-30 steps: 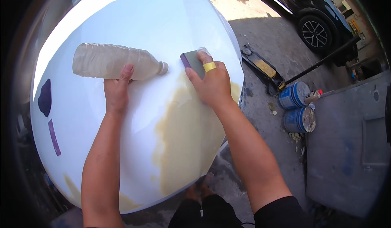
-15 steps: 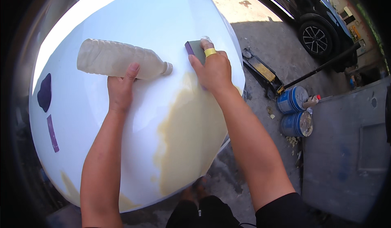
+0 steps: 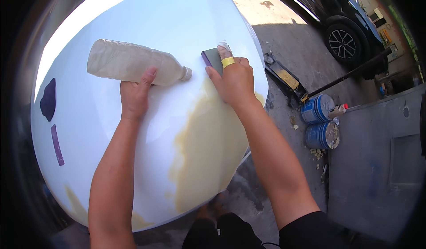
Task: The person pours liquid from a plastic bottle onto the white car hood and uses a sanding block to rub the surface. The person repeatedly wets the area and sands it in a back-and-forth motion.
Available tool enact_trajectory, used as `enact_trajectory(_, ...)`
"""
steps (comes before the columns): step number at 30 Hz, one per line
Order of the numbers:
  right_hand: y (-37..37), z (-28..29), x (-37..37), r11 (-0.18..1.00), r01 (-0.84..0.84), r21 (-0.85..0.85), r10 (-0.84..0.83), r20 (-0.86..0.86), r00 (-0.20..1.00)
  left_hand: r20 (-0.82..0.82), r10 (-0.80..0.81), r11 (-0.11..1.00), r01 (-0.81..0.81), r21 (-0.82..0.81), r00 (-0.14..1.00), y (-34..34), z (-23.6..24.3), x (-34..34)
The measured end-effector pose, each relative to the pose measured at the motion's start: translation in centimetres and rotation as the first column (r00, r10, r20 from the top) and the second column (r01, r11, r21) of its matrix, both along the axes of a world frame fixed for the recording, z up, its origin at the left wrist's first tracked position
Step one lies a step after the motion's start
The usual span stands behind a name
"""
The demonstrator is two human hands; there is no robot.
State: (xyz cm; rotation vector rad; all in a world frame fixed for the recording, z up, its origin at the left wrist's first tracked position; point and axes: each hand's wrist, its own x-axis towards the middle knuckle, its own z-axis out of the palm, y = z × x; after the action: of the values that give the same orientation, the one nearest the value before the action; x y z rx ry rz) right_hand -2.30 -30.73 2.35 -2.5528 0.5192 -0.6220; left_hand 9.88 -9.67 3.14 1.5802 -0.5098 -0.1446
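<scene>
My left hand (image 3: 134, 99) is wrapped round a clear plastic bottle (image 3: 126, 62) of cloudy, greyish look, lying tilted on its side with its neck to the right. Below it curves a white car panel (image 3: 159, 22), like a bonnet. My right hand (image 3: 238, 81) grips a grey-green sanding block (image 3: 214, 59) with a purple edge and presses it flat on the panel. White wrapping covers one of its fingers, and a yellow band circles that finger. Just nearer to me, a yellowish patch (image 3: 211, 151) spreads over the panel's right side.
On the panel's left lie a dark purple piece (image 3: 48, 99) and a purple strip (image 3: 57, 145). Right of it on the floor are a trolley jack (image 3: 286, 78) with a long handle, blue buckets (image 3: 316, 135), and a grey panel (image 3: 372, 160). A dark car (image 3: 337, 4) stands beyond.
My left hand and the bottle have shifted a little to the right. The sanding block has slid very slightly, and my right hand still holds it.
</scene>
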Motion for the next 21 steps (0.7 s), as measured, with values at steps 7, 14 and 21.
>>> enact_trajectory(7,6.9,-4.2,-11.5,0.988,-0.117,0.098,0.092,0.226,0.97,0.046,0.028,1.0,-0.028,-0.007,0.999,1.0,0.2,0.0)
enact_trajectory(14,0.0,-1.5,-2.6,0.963,0.053,0.266,-0.079,0.091,0.993,-0.074,-0.025,0.996,0.019,-0.086,0.997,-0.4,-0.3,0.1)
enact_trajectory(21,7.4,-6.4,-13.5,0.966,-0.105,0.234,0.023,0.328,0.944,-0.029,-0.007,0.999,0.008,0.037,1.0,0.8,0.5,0.1)
